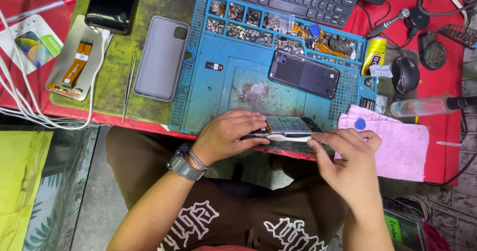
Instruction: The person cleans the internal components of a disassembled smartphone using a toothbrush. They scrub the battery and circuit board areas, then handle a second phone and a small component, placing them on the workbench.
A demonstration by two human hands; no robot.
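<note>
Fingers (251, 124) of the left hand (228, 134) curl over the near-left end of an opened phone (288, 128), pinning it at the front edge of the blue repair mat (218, 87). Right hand (348, 154) pinches the phone's right end, thumb and forefinger closed narrow on its edge; whether a pick sits between them cannot be told. Phone lies at 6 o'clock on the mat, tilted slightly, inner side up.

Step in hand, by judgement: separating or seating a panel along the phone's edge. Further work there would call for steady, shallow pressure along the seam.

Outward: a dark back cover (304, 73) at 1 o'clock; parts trays (258, 25) along the mat's far rim; grey case (161, 57) and tweezers (129, 87) at 10 o'clock; pink cloth (397, 141) at 3 o'clock. Red counter (442, 82), cluttered; keyboard (298, 0) at 12 o'clock, mouse (405, 74) right.
</note>
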